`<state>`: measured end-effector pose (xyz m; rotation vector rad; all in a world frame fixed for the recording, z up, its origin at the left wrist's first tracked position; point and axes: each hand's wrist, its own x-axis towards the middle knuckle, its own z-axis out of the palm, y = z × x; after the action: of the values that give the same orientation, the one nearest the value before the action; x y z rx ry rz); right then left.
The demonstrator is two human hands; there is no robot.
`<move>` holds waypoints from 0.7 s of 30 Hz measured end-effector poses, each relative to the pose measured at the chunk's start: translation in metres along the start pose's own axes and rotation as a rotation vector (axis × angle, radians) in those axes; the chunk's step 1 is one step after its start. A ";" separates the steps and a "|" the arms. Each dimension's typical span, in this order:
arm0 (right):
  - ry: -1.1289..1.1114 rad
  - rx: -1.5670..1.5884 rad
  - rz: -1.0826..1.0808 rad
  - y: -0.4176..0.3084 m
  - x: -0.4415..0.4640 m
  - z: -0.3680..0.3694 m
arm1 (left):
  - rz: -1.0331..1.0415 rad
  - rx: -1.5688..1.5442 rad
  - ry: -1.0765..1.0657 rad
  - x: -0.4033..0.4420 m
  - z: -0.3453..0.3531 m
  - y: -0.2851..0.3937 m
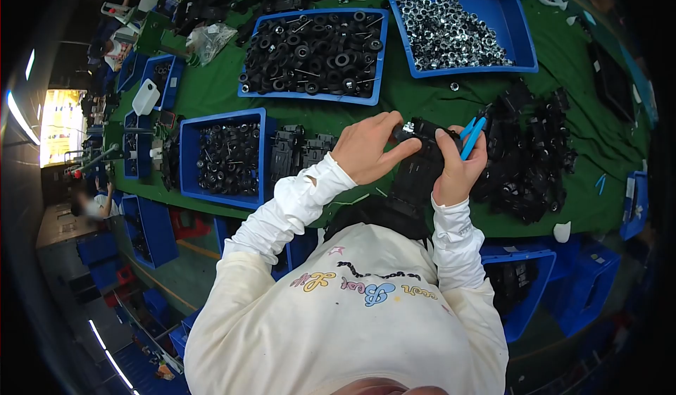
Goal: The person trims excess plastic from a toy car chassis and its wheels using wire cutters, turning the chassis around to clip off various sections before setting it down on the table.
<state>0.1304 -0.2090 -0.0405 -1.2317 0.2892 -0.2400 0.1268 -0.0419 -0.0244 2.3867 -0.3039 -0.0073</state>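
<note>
- Reference: clock centred on the black part [429, 130] held between the two hands; 12 o'clock points away from the wearer.
- Risk, largest: heap of black parts [524, 159] at 3 o'clock lies near the right hand [459, 173]. An outward swing of that wrist could snag it and drag pieces across the green cloth [595, 205].
- Risk: black unit [412, 184] at 6 o'clock, between hands and torso. A lowered forearm could knock it. Dark on dark here; cannot tell whether it joins the held part.
- Risk: blue-handled pliers [474, 141] at 3 o'clock share the right hand with the part. Divided grip could let either slip, or let a handle nudge the part askew.
- Risk, smallest: bright metal piece [408, 127] at the part's 9 o'clock end. An uneven pinch could dislodge it; it might then be confused with the loose silver piece [454, 86] at 1 o'clock.
- Pose, forearms: white sleeves [285, 208] on both; left enters from 8 o'clock, right from between 5 and 6.
- Pose, hands: left hand [366, 152] pinches the part's 9 o'clock end, thumb extended, back of hand upward. Right hand curls round the pliers, thumb steadying the part's 3 o'clock end.
</note>
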 end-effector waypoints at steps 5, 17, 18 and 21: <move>-0.057 -0.079 -0.063 0.000 0.005 -0.009 | -0.174 -0.244 -0.392 0.003 -0.016 0.002; -0.236 0.173 0.167 -0.018 0.004 -0.025 | 0.350 0.079 -0.104 -0.014 -0.023 0.012; -0.235 0.177 0.163 -0.017 0.004 -0.026 | 0.354 0.083 -0.104 -0.013 -0.023 0.013; -0.179 0.274 0.389 -0.012 0.001 -0.029 | 0.482 0.206 0.022 -0.013 -0.023 0.015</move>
<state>0.1214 -0.2391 -0.0383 -0.8976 0.3224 0.1623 0.1131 -0.0344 0.0014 2.4510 -0.8980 0.2855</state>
